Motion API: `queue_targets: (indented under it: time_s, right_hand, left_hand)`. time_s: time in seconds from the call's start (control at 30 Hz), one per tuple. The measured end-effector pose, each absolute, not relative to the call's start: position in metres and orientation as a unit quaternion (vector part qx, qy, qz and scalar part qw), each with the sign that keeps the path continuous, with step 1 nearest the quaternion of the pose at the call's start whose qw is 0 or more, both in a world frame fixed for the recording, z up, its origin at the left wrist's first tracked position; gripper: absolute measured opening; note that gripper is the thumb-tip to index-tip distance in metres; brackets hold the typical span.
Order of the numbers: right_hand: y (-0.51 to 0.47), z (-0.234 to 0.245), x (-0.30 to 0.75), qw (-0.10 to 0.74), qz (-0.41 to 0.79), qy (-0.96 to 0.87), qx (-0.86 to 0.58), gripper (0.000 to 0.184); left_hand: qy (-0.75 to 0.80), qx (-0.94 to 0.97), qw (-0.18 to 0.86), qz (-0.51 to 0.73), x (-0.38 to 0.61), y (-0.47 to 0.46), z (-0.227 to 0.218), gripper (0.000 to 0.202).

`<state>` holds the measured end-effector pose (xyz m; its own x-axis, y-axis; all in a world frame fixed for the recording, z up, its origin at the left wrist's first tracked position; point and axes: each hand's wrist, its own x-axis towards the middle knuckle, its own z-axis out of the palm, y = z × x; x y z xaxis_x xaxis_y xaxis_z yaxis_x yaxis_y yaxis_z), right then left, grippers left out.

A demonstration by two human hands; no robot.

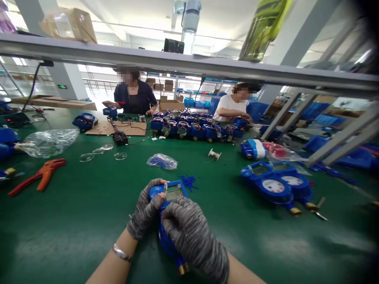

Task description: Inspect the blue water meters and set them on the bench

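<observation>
A blue water meter (167, 240) with a small display window and a brass pipe end lies in front of me on the green table. My left hand (147, 209), in a grey fingerless glove, grips its upper left side, thumb on the casing beside the display. Over the meter's middle is my right hand (192, 232), gloved alike, its fingers curled together against the casing just below the display. Whatever those fingertips pinch is hidden. Just beyond the meter lies a scatter of small blue pieces (188, 181).
Two blue meters (274, 185) lie at right, near a metal tool (321, 215). Orange-handled pliers (44, 175) are at left. A plastic bag (162, 161), clear discs (86, 157) and a wire spool (214, 154) lie ahead. Two people sit beyond rows of meters (195, 130); a shelf (189, 59) spans overhead.
</observation>
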<state>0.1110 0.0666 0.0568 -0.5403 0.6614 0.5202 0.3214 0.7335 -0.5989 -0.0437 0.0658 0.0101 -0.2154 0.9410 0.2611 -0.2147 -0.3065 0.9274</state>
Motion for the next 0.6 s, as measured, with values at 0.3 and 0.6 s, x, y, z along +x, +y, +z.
queue_targets:
  time_s: [0.3,0.6]
  right_hand:
    - [0.067,0.06,0.099,0.337,0.124,-0.883,-0.303,0.013]
    - [0.077,0.055,0.097,0.294,0.062,-0.912,-0.281,0.019]
  left_hand:
    - [0.422,0.452,0.409,0.671,-0.045,0.068,0.008,0.04]
    - [0.445,0.429,0.414,0.669,-0.048,0.07,-0.001,0.043]
